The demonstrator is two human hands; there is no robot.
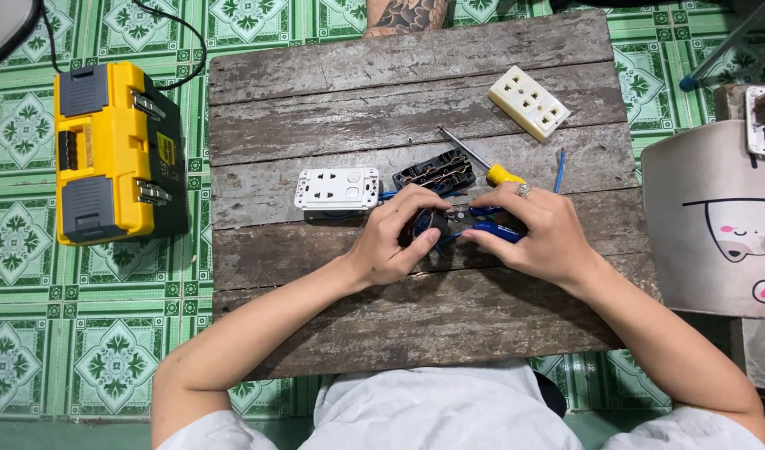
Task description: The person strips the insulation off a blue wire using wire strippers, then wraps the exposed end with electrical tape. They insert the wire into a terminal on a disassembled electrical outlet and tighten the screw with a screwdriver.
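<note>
1. Off the bench's left edge, on the green tiled floor, I see a yellow toolbox (115, 150) with its lid down.
2. Near the middle of the bench (399, 333) lies a white socket plate (337, 188), face up, with blue wire running out from under it.
3. My left hand (395, 237) sits just right of that plate, its grip closed around a small dark part (424, 225), thumb underneath and fingers curled over the top.
4. Just behind the hands lies a black socket body (434, 173), open side up, with a yellow-handled screwdriver (474, 158) touching its right end.
5. My right hand (536, 229) has its grip closed on blue-handled pliers (482, 225), whose nose points left and meets the dark part.
6. Toward the far right corner sits a cream socket block (529, 102), well apart from the work.
7. I judge the step in hand to be working a wire end at the dark part with the pliers. The next move calls for a steady left hold and a small, controlled squeeze.
</note>
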